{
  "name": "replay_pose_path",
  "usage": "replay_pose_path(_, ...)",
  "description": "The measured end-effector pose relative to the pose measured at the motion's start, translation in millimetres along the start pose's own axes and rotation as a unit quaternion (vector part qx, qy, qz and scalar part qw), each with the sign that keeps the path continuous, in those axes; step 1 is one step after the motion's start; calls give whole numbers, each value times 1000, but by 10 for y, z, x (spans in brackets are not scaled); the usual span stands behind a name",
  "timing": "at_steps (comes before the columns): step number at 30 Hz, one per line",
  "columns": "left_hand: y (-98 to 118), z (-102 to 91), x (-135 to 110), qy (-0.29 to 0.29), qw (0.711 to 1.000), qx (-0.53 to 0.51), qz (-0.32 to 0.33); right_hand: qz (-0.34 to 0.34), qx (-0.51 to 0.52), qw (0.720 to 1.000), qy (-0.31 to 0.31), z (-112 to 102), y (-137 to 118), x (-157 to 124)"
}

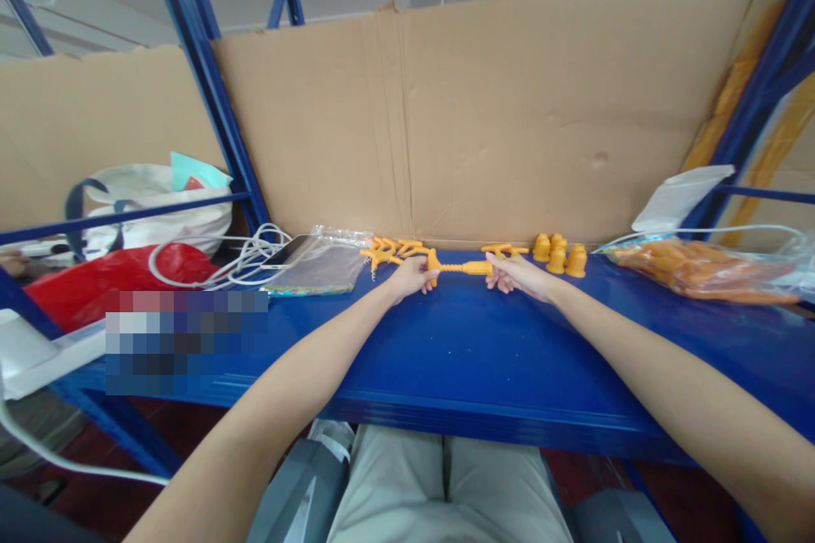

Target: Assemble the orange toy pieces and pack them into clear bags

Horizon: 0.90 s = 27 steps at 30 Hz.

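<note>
Tool (471, 268) (yellow-orange), crosswise, between left grip (413, 277) and right grip (510, 273)

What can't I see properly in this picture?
- Head view: the right end of the yellow piece, hidden by the right hand.
- Head view: what lies under the pixelated patch, blurred into squares.
- Head view: exact shapes inside the far-right clear bag, blurred behind shiny plastic.
- Head view: the rest of the right arm, cut off at the lower right corner.
</note>
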<state>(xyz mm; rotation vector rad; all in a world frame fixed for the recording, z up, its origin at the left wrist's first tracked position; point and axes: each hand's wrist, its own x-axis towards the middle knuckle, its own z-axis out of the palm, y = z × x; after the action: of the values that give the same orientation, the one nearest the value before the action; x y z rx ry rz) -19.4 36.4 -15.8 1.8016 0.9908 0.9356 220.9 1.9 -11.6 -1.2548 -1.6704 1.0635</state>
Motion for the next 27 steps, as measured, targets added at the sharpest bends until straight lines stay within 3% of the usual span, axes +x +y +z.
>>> replay_pose_path(6,66,35,-22,11,999,23,-22,41,-4,998,38,62,-9,54)
replay_pose_path(12,68,39,-21,19,999,4,-27,61,21,998,-9,-2,-36,29)
replay_pose_path(17,51,30,-12,14,1000,-2,-24,8,70,997,-30,-76,-4,-30)
replay_pose_path(22,22,21,-5,7,1000,-2,-19,-3,30,999,-21,-33,-15,-43)
replay_pose_path(27,13,15,-9,-5,1000,-14,-6,45,0,999,18,49,-56,-12)
